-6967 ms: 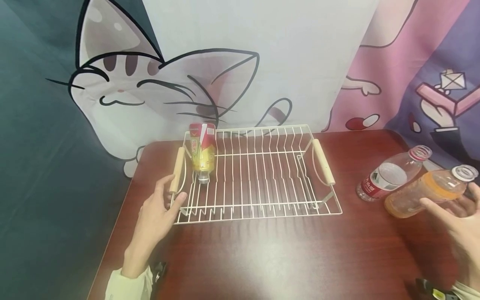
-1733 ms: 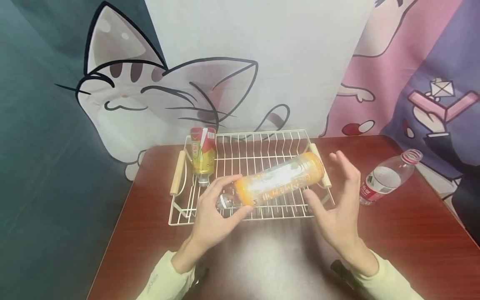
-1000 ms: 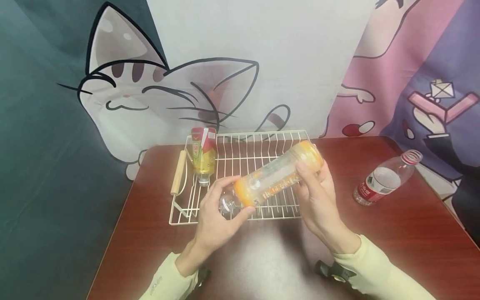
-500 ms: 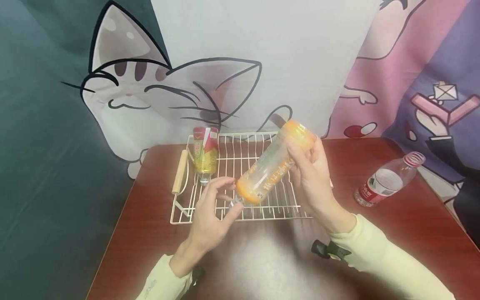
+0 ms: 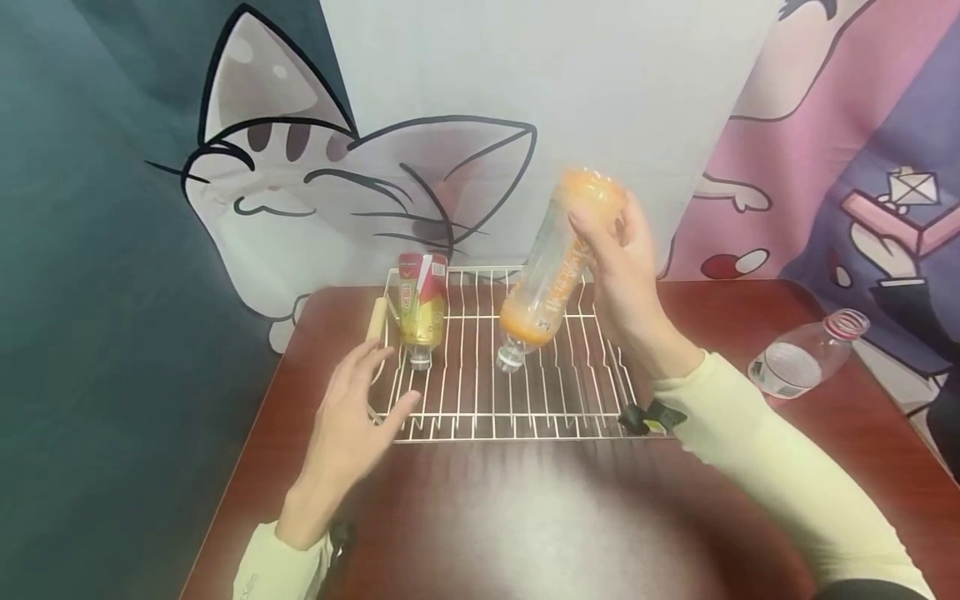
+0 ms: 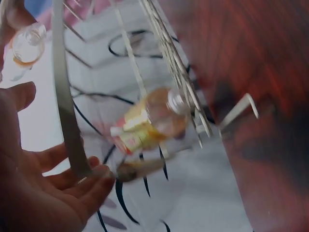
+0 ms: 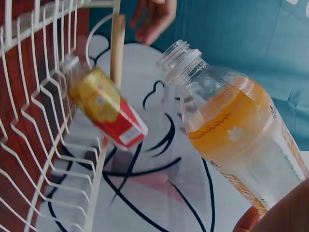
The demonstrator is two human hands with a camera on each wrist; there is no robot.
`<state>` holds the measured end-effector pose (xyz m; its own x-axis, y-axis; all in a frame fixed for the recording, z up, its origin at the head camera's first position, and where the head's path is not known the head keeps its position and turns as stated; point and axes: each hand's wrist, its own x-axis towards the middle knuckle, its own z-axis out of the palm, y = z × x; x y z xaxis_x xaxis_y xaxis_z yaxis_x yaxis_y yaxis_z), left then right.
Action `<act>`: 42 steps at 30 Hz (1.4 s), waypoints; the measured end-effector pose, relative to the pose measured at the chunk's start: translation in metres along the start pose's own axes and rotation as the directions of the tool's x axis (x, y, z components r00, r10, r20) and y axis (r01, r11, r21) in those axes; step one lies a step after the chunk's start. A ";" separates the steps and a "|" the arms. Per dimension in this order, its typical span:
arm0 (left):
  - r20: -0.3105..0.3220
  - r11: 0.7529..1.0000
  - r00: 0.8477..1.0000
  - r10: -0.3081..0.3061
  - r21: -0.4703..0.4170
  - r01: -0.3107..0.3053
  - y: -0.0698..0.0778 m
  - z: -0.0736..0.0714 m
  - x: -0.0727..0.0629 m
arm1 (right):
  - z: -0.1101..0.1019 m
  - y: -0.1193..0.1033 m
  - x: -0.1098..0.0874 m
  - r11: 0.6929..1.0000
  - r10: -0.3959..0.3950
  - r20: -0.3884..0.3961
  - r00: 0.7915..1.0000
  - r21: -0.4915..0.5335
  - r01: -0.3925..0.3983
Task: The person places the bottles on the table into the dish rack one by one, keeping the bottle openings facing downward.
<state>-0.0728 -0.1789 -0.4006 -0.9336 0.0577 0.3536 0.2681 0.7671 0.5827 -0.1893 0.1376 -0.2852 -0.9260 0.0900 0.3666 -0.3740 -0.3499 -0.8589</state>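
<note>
In the head view my right hand point(image 5: 628, 271) grips an uncapped clear plastic bottle point(image 5: 542, 271) with an orange-banded label near its base. The bottle is tilted nearly upside down, its mouth down over the middle of the white wire dish rack point(image 5: 525, 415). My left hand point(image 5: 347, 421) is at the rack's front left corner, beside the wooden handle point(image 5: 378, 317), thumb and fingers spread. In the left wrist view its fingertips point(image 6: 104, 176) are right at that handle's end. A red-and-yellow-labelled bottle point(image 5: 422, 304) stands upside down in the rack's left end.
A clear, uncapped bottle point(image 5: 798, 362) stands on the red-brown table point(image 5: 517, 517) to the right of the rack, partly cut off from view by glare. Behind the table hangs a cloth point(image 5: 630, 75) with cartoon drawings.
The left hand has let go of the orange-banded bottle's neck and moved left to the rack's handle. The right hand has raised the bottle and turned it steeper, mouth down.
</note>
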 end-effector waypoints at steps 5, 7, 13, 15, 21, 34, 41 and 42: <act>0.072 0.993 0.993 -0.097 0.078 0.091 -0.013 -0.006 -0.002 | 0.011 0.006 0.024 0.998 -0.037 0.019 0.999 -0.040 0.038; 0.079 0.991 0.991 -0.109 0.088 0.102 -0.016 -0.005 -0.003 | 0.015 0.008 0.031 0.999 -0.028 0.016 0.999 -0.044 0.028; 0.094 0.987 0.986 -0.136 0.097 0.127 -0.017 -0.003 -0.004 | 0.025 0.016 0.049 0.999 0.042 -0.016 0.999 -0.023 -0.043; 0.095 0.986 0.985 -0.143 0.096 0.134 -0.017 -0.002 -0.005 | 0.028 0.021 0.054 0.998 0.044 -0.008 0.999 -0.033 -0.045; 0.103 0.987 0.984 -0.146 0.084 0.138 -0.018 0.002 -0.004 | 0.036 0.034 0.071 0.994 0.012 0.026 1.000 -0.108 -0.009; 0.147 0.984 0.976 -0.159 0.103 0.144 -0.019 0.004 -0.007 | 0.051 0.058 0.088 0.968 0.028 0.045 0.999 -0.251 -0.016; 0.154 0.985 0.976 -0.152 0.103 0.138 -0.019 0.004 -0.007 | 0.053 0.078 0.086 0.927 0.068 0.047 0.997 -0.372 -0.045; 0.154 0.985 0.976 -0.153 0.103 0.138 -0.019 0.004 -0.007 | 0.054 0.081 0.085 0.924 0.081 0.048 0.996 -0.378 -0.057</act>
<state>-0.0722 -0.1908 -0.4173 -0.9889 0.0377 0.1435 0.1110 0.8297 0.5470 -0.2954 0.0670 -0.3045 -0.9499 0.0160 0.3123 -0.3118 0.0241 -0.9498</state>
